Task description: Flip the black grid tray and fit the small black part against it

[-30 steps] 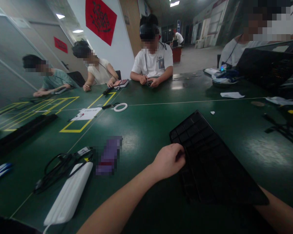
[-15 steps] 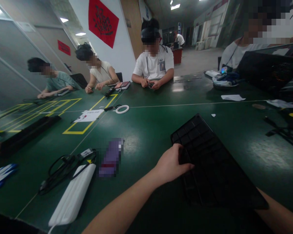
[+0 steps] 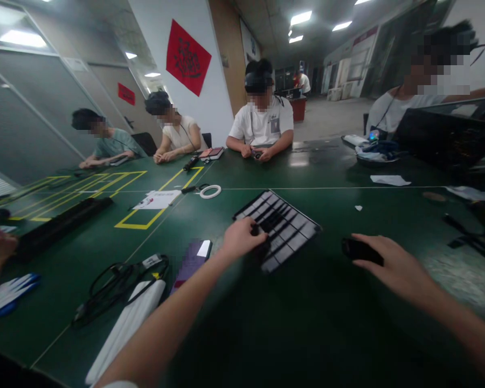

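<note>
Your right hand [image 3: 402, 267] grips a small, rounded black block [image 3: 359, 250], right of the flat, black-edged, pale-squared board [image 3: 290, 230]. Your left hand [image 3: 239, 238] is at the board's left side, grip unclear. You seem partway done, block off the board.

One head-worn view, set above the near side of the green table [image 3: 194, 223], faces forward and down across it, near the left hand [image 3: 241, 237] and right hand [image 3: 398, 264] over it, reaching past its far edge to a person [image 3: 262, 126] and the hall [image 3: 327, 118] behind, probably too dim to read well.
</note>
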A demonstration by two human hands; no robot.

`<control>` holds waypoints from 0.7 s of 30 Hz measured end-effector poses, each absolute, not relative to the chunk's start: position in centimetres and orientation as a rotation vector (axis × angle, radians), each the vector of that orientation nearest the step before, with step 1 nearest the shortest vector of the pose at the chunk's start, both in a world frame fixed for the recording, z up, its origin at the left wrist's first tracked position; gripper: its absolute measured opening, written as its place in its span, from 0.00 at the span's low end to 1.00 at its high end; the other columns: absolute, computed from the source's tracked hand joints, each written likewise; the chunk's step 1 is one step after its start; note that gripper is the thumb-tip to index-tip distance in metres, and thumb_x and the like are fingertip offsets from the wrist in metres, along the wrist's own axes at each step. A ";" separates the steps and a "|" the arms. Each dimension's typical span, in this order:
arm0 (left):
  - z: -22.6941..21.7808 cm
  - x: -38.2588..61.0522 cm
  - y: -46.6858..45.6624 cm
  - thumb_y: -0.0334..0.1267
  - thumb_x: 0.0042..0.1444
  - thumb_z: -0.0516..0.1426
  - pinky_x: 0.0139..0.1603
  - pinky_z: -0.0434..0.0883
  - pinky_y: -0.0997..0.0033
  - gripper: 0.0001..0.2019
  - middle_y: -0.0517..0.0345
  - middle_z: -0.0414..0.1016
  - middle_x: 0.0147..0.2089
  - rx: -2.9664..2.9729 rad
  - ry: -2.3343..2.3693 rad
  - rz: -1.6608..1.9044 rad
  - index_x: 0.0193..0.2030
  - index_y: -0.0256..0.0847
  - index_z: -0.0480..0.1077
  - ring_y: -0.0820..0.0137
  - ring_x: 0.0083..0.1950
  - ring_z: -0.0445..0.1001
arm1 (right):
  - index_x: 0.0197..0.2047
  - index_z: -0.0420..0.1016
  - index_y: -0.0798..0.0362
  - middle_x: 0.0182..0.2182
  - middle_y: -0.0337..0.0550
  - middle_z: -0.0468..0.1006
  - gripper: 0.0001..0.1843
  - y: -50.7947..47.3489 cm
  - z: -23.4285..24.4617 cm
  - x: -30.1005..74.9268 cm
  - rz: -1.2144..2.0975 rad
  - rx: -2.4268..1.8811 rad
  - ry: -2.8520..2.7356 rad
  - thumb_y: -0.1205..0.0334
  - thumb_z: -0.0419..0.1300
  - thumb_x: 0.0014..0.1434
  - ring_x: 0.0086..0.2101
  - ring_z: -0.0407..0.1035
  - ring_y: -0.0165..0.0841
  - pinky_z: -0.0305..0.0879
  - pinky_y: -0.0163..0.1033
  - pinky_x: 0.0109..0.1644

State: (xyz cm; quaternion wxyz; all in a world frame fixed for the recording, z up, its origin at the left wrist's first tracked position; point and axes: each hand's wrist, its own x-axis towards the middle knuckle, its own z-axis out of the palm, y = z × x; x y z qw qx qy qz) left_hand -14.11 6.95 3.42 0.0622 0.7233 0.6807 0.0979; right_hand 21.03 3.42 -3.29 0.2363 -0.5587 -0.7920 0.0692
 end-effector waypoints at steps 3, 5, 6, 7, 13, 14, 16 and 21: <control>3.7 -18.4 10.7 0.53 0.48 0.53 0.32 0.66 0.71 0.20 0.51 0.74 0.37 2.054 2.277 0.199 0.37 0.37 0.69 0.63 0.38 0.72 | 0.52 0.64 0.52 0.44 0.48 0.70 0.29 5.0 -3.9 24.3 0.126 -1.525 -2.240 0.44 0.50 0.50 0.45 0.63 0.45 0.50 0.63 0.56; 3.4 -20.5 12.7 0.53 0.47 0.53 0.33 0.67 0.71 0.20 0.48 0.75 0.38 1.971 2.368 0.128 0.36 0.36 0.70 0.61 0.40 0.73 | 0.51 0.65 0.53 0.44 0.49 0.71 0.32 5.5 -5.0 26.2 0.187 -1.626 -2.244 0.43 0.50 0.48 0.45 0.64 0.47 0.51 0.64 0.55; 3.2 -21.2 13.5 0.52 0.47 0.54 0.34 0.67 0.70 0.20 0.47 0.75 0.38 1.935 2.398 0.094 0.35 0.36 0.71 0.60 0.40 0.73 | 0.51 0.66 0.54 0.44 0.49 0.71 0.32 5.6 -5.6 27.0 0.201 -1.657 -2.243 0.42 0.50 0.47 0.44 0.64 0.47 0.52 0.64 0.54; 3.0 -21.8 14.1 0.52 0.46 0.54 0.34 0.67 0.70 0.20 0.47 0.75 0.39 1.907 2.418 0.064 0.35 0.36 0.71 0.60 0.41 0.73 | 0.50 0.67 0.54 0.43 0.50 0.71 0.33 5.5 -6.3 27.6 0.184 -1.676 -2.246 0.41 0.50 0.47 0.44 0.64 0.47 0.55 0.64 0.53; 3.0 -22.8 16.1 0.47 0.44 0.57 0.37 0.68 0.71 0.17 0.43 0.75 0.40 1.883 2.391 -0.022 0.34 0.34 0.72 0.59 0.42 0.73 | 0.55 0.61 0.52 0.50 0.53 0.66 0.33 4.3 -8.9 30.4 -0.102 -1.598 -2.237 0.40 0.50 0.51 0.50 0.59 0.49 0.60 0.57 0.51; 3.1 -22.6 16.0 0.46 0.45 0.57 0.36 0.67 0.70 0.16 0.42 0.75 0.39 1.895 2.378 -0.011 0.33 0.33 0.72 0.58 0.42 0.73 | 0.53 0.63 0.51 0.48 0.53 0.67 0.29 4.1 -8.8 30.4 -0.033 -1.622 -2.205 0.43 0.49 0.54 0.48 0.61 0.47 0.61 0.56 0.50; 3.4 -21.7 15.1 0.45 0.46 0.57 0.35 0.67 0.68 0.16 0.40 0.74 0.38 1.922 2.345 0.040 0.33 0.32 0.71 0.56 0.41 0.73 | 0.49 0.67 0.50 0.44 0.53 0.70 0.23 3.4 -8.1 29.6 0.105 -1.646 -2.129 0.47 0.48 0.55 0.45 0.63 0.45 0.62 0.55 0.50; 3.2 -16.1 8.8 0.48 0.52 0.54 0.34 0.65 0.72 0.18 0.49 0.73 0.38 2.057 2.094 0.261 0.42 0.36 0.67 0.64 0.38 0.72 | 0.53 0.63 0.45 0.50 0.45 0.65 0.27 1.2 -4.9 21.8 0.590 -1.586 -2.005 0.45 0.54 0.51 0.51 0.59 0.42 0.59 0.57 0.54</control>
